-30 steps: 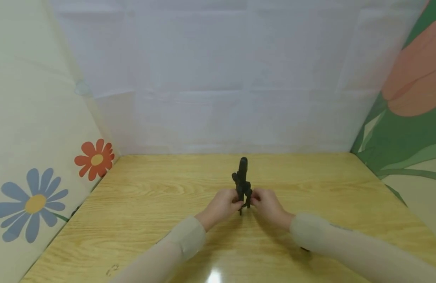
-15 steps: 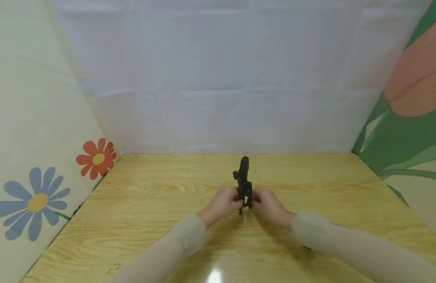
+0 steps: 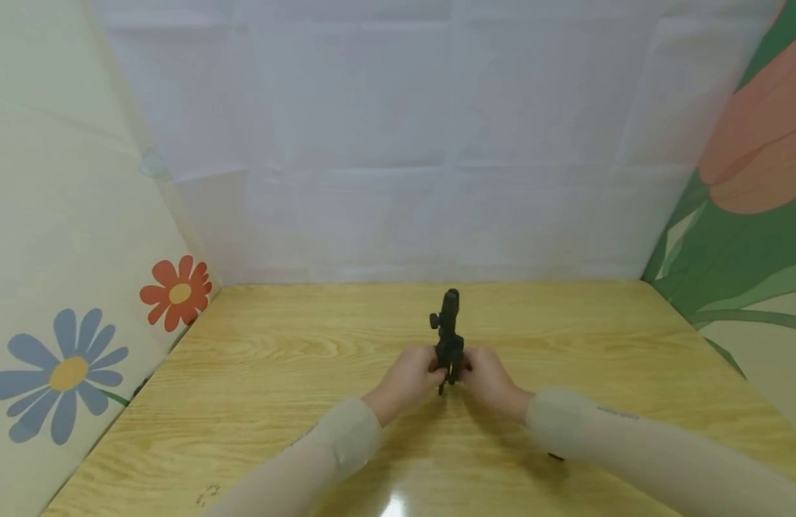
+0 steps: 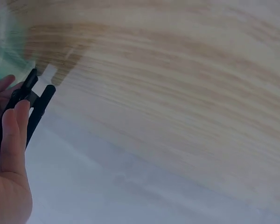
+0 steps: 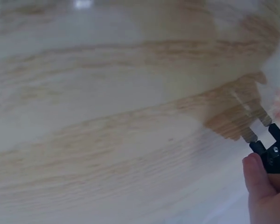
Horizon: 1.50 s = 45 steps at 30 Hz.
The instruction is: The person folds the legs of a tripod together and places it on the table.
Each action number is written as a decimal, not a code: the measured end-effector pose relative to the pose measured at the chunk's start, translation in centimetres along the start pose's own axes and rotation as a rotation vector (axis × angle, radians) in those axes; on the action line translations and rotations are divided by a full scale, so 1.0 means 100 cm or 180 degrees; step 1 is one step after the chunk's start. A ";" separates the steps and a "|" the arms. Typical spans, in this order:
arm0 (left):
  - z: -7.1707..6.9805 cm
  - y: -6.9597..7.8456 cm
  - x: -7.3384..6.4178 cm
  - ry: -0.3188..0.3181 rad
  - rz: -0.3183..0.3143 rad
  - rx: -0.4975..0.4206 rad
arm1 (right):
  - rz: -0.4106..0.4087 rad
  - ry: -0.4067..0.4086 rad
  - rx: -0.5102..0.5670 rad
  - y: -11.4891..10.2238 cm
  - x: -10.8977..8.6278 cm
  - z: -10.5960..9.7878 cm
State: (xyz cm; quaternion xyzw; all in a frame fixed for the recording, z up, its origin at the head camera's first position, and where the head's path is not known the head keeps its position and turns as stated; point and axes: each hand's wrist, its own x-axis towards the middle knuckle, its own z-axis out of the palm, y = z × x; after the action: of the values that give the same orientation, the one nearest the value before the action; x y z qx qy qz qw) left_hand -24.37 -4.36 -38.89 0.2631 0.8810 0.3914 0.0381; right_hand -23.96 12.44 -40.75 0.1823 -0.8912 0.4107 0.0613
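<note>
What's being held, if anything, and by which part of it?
A black jointed object: the left hand and right hand both grip it low down, near its two prongs.

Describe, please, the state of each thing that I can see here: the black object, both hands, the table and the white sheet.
black legged object, roughly upright, legs apart; contact of its feet with the surface is unclear
left hand, gripping the lower part
right hand, gripping the other side
wood-grained table, glossy, reflecting a bright light spot
white sheet, hanging behind, creased
</note>
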 end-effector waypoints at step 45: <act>-0.059 0.066 0.019 0.0353 -0.0013 -0.0237 | 0.0580 -0.0985 0.1046 0.004 0.016 -0.009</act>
State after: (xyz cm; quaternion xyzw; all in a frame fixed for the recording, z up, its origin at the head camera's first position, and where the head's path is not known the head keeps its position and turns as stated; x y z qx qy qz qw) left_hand -24.76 -3.72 -29.88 0.2377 0.8671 0.4378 -0.0002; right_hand -25.63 12.85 -40.03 0.1693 -0.8240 0.5213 -0.1438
